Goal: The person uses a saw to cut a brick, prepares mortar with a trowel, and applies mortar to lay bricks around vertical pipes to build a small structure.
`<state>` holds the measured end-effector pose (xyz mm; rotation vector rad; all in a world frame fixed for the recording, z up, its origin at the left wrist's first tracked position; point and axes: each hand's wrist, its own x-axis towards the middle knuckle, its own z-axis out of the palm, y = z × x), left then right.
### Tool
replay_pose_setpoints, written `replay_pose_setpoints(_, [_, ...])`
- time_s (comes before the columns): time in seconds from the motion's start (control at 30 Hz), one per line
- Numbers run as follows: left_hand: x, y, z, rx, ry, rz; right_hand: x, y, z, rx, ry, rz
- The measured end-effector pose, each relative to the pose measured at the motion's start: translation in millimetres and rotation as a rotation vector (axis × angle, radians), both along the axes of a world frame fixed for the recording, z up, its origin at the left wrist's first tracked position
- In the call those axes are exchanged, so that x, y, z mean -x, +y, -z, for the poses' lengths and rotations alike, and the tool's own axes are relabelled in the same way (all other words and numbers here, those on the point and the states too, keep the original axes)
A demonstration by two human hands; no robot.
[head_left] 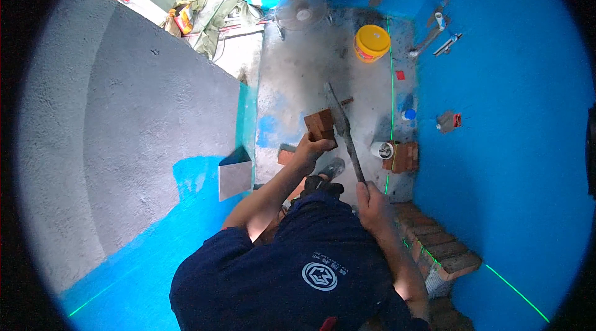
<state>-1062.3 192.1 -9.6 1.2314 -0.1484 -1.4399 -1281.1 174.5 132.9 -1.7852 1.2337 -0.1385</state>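
My left hand (310,149) is closed round the lower end of a reddish-brown brick (319,122), holding it up in front of my body. In my right hand (374,202) is the handle of a brick hammer (339,118). The hammer's long, dusty head lies along the right side of the brick; whether the two touch, I cannot tell. A small brown piece (347,101) shows just beyond the hammer head. Below my left forearm, part of another brick (286,156) lies on the floor.
A yellow-lidded bucket (372,40) and a fan (302,11) stand farther off. On the right, a white pipe (383,150) stands beside bricks (405,157), and stacked bricks (441,244) line the blue wall (509,145). A grey tile (235,181) leans at the left. Green laser lines cross floor and walls.
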Motion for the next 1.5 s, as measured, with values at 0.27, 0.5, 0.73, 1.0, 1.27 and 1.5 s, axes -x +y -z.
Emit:
replay_pose_setpoints(0.27, [0.9, -1.3, 5.2, 0.011, -0.004, 0.020, 0.5, 2.0, -11.2, 0.091, -0.130, 0.100])
replay_pose_setpoints(0.5, [4.1, 0.3, -4.6, -0.014, 0.052, -0.020, 3.1, 3.5, -10.9, 0.166, -0.190, 0.101])
replay_pose_setpoints(0.73, [1.3, -5.7, -8.5, 0.092, -0.026, 0.077, 3.1, 0.5, -2.5, 0.084, 0.011, 0.027])
replay_pose_setpoints(1.0, [6.4, -3.8, 3.3, 0.077, 0.085, 0.017, 15.8, 5.9, -2.4, 0.281, -0.183, 0.145])
replay_pose_setpoints(1.27, [-0.5, -7.3, -23.3, 0.341, 0.159, 0.165, 17.4, -1.4, -8.5, 0.080, -0.229, 0.240])
replay_pose_setpoints(1.5, [13.0, -20.7, -35.3, 0.331, 0.107, 0.204, 11.6, -2.3, -8.9, 0.112, -0.189, 0.114])
